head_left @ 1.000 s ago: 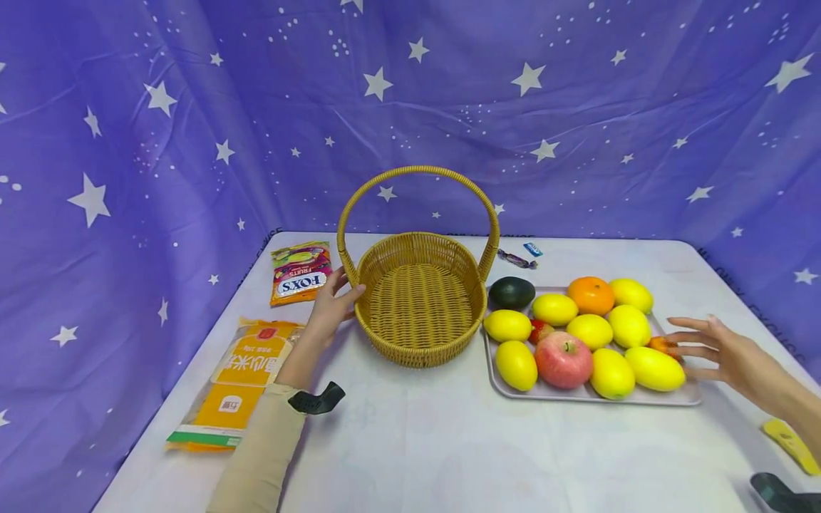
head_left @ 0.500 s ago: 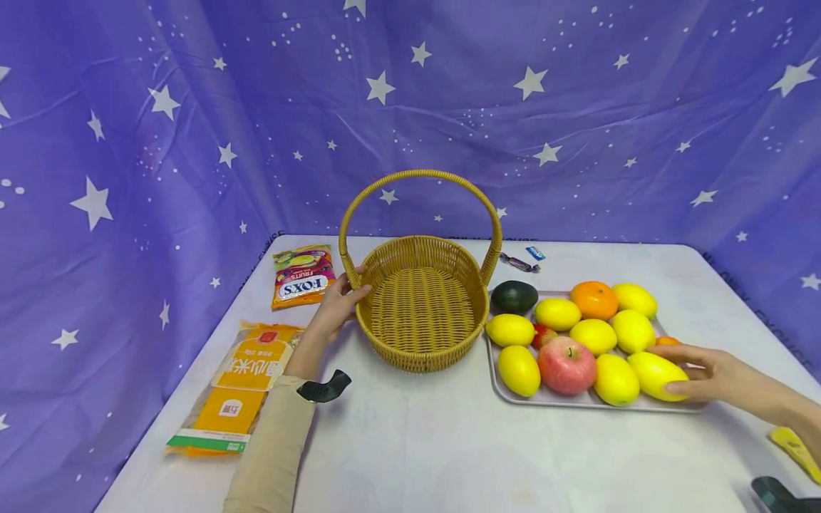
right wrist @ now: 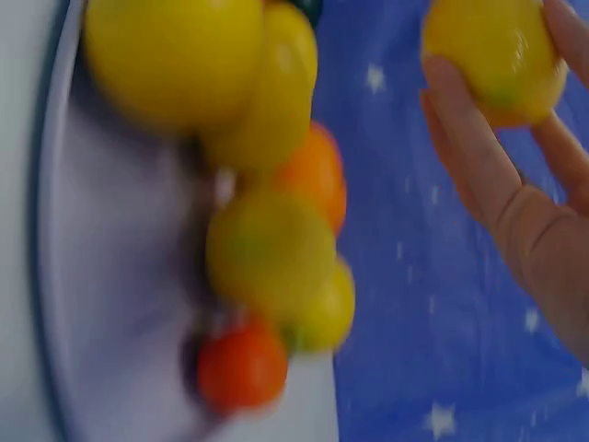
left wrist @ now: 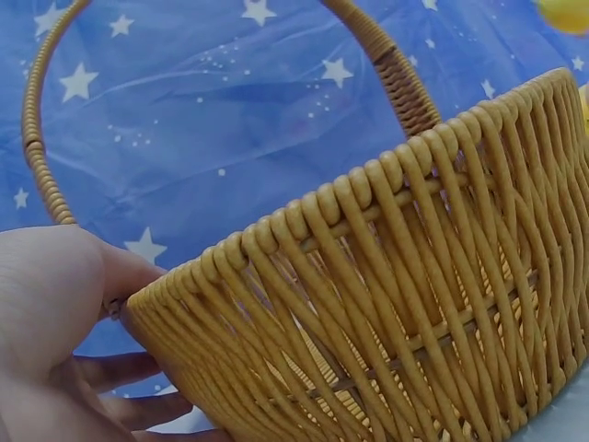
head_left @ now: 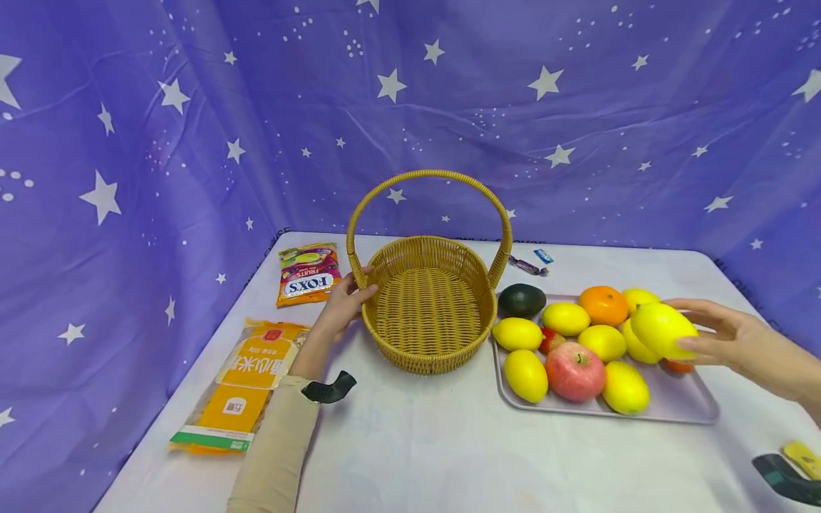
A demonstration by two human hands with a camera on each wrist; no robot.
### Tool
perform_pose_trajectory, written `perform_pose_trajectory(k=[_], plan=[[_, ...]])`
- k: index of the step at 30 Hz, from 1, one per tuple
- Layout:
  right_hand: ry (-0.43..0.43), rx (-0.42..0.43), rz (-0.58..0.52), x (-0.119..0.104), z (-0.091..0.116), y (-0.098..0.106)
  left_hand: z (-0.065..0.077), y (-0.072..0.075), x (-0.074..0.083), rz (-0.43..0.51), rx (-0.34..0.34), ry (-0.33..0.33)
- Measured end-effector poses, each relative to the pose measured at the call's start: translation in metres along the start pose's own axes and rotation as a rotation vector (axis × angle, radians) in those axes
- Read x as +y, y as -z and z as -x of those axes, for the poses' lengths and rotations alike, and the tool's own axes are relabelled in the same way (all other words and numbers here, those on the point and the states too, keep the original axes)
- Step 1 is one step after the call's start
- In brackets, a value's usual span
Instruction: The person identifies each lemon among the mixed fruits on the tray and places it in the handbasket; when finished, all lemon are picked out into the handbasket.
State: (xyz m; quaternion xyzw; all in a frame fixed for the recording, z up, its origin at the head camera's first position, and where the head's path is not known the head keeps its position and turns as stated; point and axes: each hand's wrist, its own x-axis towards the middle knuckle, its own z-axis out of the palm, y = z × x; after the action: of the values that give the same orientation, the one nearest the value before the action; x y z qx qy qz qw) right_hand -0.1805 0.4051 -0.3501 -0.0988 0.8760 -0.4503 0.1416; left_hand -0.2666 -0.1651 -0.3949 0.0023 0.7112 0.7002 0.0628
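A round wicker basket (head_left: 428, 362) with a tall hoop handle stands mid-table, nothing inside it. My left hand (head_left: 343, 306) grips its left rim by the handle's foot; in the left wrist view the thumb (left wrist: 129, 269) lies at the rim and the fingers reach along the outer wall. Over the right part of the grey tray (head_left: 695, 402), my right hand (head_left: 737, 338) holds a lemon (head_left: 663, 330) between thumb and fingers, raised above the other fruit. The same lemon (right wrist: 497, 55) shows in the right wrist view, in the fingertips.
On the tray are several lemons (head_left: 625, 388), an apple (head_left: 576, 372), an orange (head_left: 603, 306) and a dark avocado (head_left: 522, 301). A FOX'S candy bag (head_left: 309, 274) and a grain bag (head_left: 246, 385) lie left. Wrapped candies (head_left: 528, 266) sit behind the tray, a yellow object (head_left: 802, 459) at right.
My right hand has reached into the tray's right front corner, taken hold of a lemon and lifted it up. My left hand has stayed on the basket. The head view has shifted slightly.
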Motion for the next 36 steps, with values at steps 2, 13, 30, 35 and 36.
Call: perform_pose_trajectory(k=[2,13,30,35,36], plan=[[0.058,0.010,-0.118,-0.019,-0.012,-0.011,0.000,-0.001,0.001,-0.001,0.002,-0.002],[0.049,-0.168,-0.603,-0.136,-0.097,-0.123,0.001,-0.001,0.000,-0.015,0.022,-0.010],[-0.111,-0.239,-0.458,-0.181,-0.187,-0.253,0.001,-0.004,0.000,-0.050,0.045,-0.010],[-0.116,-0.300,-0.440,-0.183,-0.196,-0.268,0.003,-0.002,-0.001,-0.040,0.038,-0.017],[-0.119,-0.317,-0.432,-0.183,-0.196,-0.269,0.003,-0.002,-0.001,-0.034,0.036,-0.018]])
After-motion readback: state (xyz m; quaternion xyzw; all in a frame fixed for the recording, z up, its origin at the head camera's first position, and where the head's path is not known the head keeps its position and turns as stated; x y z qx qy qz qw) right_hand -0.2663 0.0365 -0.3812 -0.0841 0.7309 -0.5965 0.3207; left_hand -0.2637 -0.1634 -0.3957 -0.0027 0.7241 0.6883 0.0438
